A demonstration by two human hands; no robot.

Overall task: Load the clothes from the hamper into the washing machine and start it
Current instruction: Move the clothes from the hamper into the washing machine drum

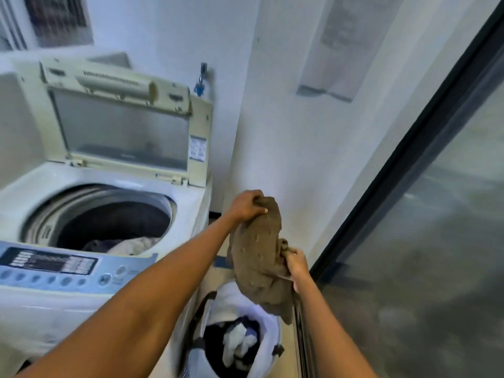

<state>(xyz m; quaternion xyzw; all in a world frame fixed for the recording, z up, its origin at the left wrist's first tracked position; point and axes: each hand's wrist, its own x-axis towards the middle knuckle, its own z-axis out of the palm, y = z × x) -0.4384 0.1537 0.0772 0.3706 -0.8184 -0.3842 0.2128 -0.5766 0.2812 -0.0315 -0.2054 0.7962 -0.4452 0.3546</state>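
A brown garment (259, 257) hangs above the white hamper (270, 331), held by both hands. My left hand (246, 204) grips its top end, my right hand (296, 261) grips its right side lower down. Dark and white clothes (237, 342) lie inside the hamper, which stands on the floor to the right of the washing machine (191, 203). The top-loader's lid (120, 118) stands raised, and its drum (109, 222) holds dark and pale clothes. The control panel (54, 266) runs along the machine's front edge.
A white wall (286, 132) rises behind the hamper. A dark-framed glass sliding door (409, 200) runs along the right side, close to my right arm. A small blue tap (200, 87) sits on the wall behind the machine's lid.
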